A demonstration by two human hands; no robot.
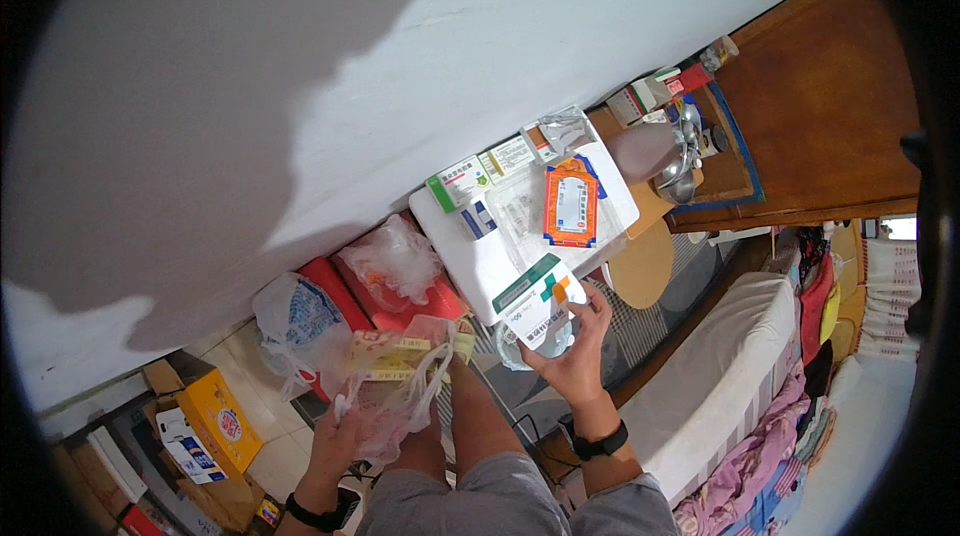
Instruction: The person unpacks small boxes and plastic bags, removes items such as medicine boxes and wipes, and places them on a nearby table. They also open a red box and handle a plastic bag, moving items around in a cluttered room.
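Observation:
My right hand (583,348) holds a white and green cardboard medicine box (534,311) by its lower edge, tilted over the near corner of a white tabletop (465,251). My left hand (334,437) grips a thin clear plastic bag (386,420) with red print. Yellow printed packaging (394,359) shows at the bag; I cannot tell if all of it lies inside. On the tabletop, an orange and blue medicine box (571,206) rests on a clear plastic tray (517,217). Behind it stand a green and white box (457,182) and a small blue and white box (478,219).
Bagged items (304,318) and a red box (405,296) sit left of the table. A yellow carton (214,416) is on the floor. Metal ladles (681,161) lie by a wooden cabinet (825,100). A bin with a plastic liner (517,356) stands below my right hand, beside a bed (705,356).

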